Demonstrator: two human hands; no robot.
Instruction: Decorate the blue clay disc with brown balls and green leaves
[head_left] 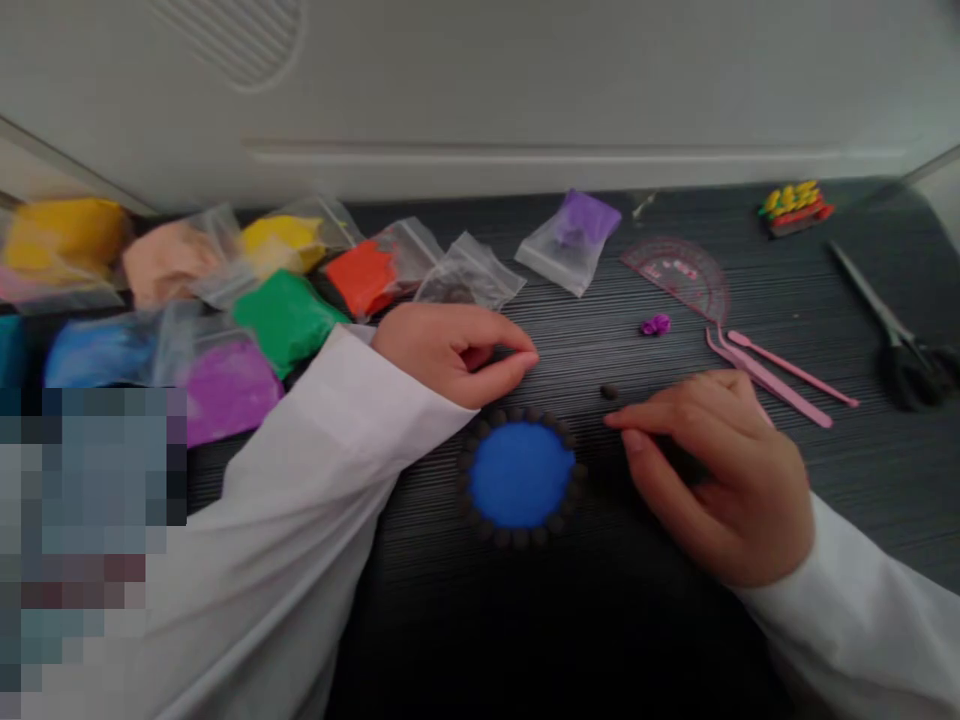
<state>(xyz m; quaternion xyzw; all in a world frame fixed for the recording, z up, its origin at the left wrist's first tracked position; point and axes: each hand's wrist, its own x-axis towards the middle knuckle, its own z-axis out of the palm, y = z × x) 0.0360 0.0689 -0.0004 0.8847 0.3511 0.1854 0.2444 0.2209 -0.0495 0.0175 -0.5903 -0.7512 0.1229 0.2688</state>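
Note:
A flat blue clay disc (pixel 520 472) ringed with several small dark clay balls lies on the dark ribbed table (pixel 750 330). My left hand (pixel 454 350) rests just above the disc, fingers curled with thumb and fingertips pinched together; what they hold, if anything, is too small to name. My right hand (pixel 720 470) lies to the right of the disc, fingers bent, fingertips pressed down on a dark lump of clay. One loose dark ball (pixel 609 392) sits between the hands.
Bags of coloured clay lie at the left: yellow (pixel 64 235), green (pixel 285 315), red (pixel 367 275), purple (pixel 225 390). A purple bag (pixel 574 235), a small purple piece (pixel 655 324), pink protractor (pixel 679 270), pink tools (pixel 780 375), scissors (pixel 896 335) and a small clay model (pixel 795 205) lie right.

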